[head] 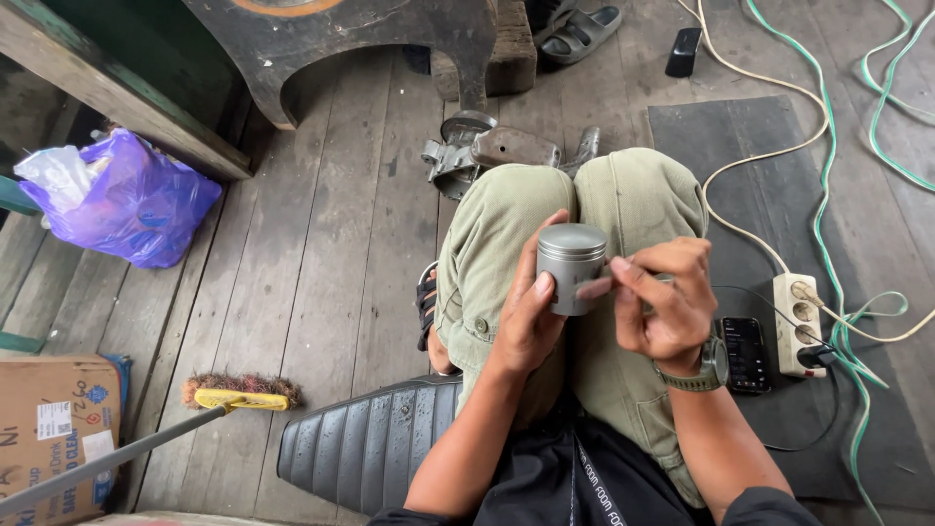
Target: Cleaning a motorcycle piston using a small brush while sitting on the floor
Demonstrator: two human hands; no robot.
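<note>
One grey metal piston (571,268), a short cylinder with ring grooves near its flat top, sits at the centre of the view above the person's knees, held upright between two hands. The left hand (526,317), at 7 o'clock from the piston, wraps it from the side, thumb up along the near wall and fingers curled closed behind it. The right hand (667,302), at 4 o'clock, has its thumb and forefinger pinched together against the piston's right side, low down; whether something small sits between those fingertips cannot be told. One green wristwatch (703,368) is on the right wrist. One dark phone (746,353) lies at 3 o'clock from the watch, just beside one white power strip (797,321) with one black plug in it. Two cables, one cream (755,156) and one green (838,166), loop over a single black rubber mat (750,127) at 2 o'clock. One metal engine part (482,151) lies at 12 o'clock beyond the knees. One purple plastic bag (131,200) is at 9 o'clock, one yellow-backed brush (242,393) with a long handle at 8 o'clock, one cardboard box (54,429) further out the same way. One grey sandal (578,31) and one small black object (684,51) lie at 1 o'clock. One black ribbed seat cushion (365,443) is under the person. The surface is a floor of worn grey wooden planks (321,263), with a dark wooden stand at 11 o'clock.
</note>
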